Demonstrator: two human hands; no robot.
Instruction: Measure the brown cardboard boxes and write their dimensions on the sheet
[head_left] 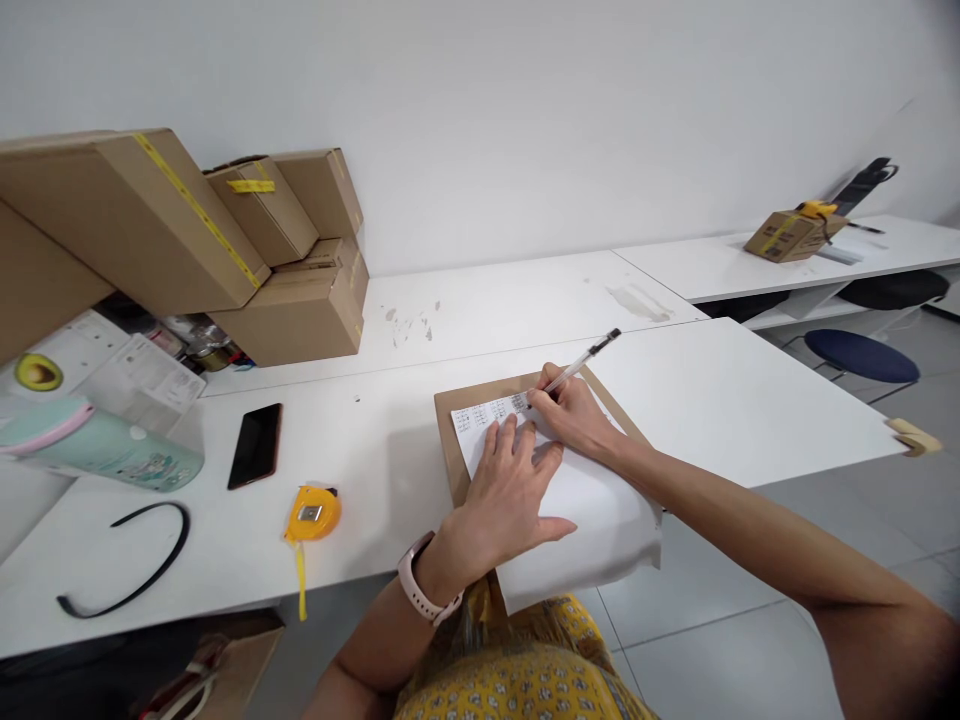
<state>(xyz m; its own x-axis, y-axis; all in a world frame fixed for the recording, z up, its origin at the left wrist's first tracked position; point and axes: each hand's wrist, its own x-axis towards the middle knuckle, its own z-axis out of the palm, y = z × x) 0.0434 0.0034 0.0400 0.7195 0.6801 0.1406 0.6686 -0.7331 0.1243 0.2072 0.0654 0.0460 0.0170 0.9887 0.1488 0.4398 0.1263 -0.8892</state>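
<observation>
My right hand (568, 408) is closed around a clear pen (585, 358) with a black end. Its lower tip is at the upper part of a white sheet of paper (577, 520), beside several small blocks of handwriting. Spread flat over the same sheet, my left hand (504, 490) has its fingers apart and holds nothing. Beneath the paper lies a brown cardboard piece (450, 440), partly hidden. The sheet's lower edge hangs past the table's front edge.
On the white table (360, 430) to my left lie a yellow tape measure (313, 513), a phone (256, 446), a black curved band (176, 548) and a mint bottle (112, 445). Cardboard boxes (300, 315) are stacked behind. A blue stool (861, 356) stands at right.
</observation>
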